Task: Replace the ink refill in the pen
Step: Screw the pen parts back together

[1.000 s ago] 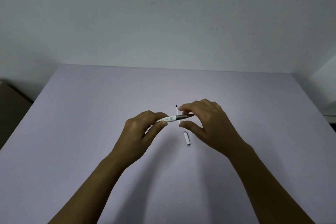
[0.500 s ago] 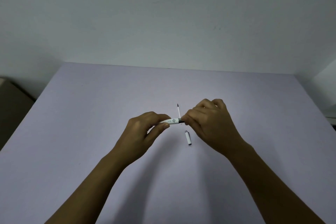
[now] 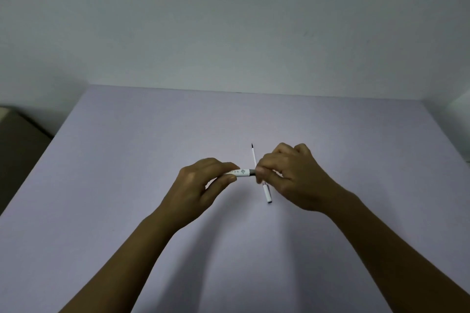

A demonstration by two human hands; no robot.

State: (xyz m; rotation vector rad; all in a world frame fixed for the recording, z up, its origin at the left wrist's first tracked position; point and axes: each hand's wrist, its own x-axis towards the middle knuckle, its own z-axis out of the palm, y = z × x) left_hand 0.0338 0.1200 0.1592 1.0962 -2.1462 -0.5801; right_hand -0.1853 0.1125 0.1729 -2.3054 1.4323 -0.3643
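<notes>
Where dark tip showed, right hand now covers pen.

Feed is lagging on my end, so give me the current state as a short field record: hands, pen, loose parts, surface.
left hand: pinching the white pen barrel at its left end, held above the table
right hand: fingertips closed on the pen's dark grip end
pen orientation: roughly horizontal between the hands
loose refill: thin white stick with dark tip, lying on the table behind the pen, partly hidden by the right hand
white cap piece: on the table below the right hand
table: plain lavender surface
pen closed or unscrewed: cannot tell
</notes>
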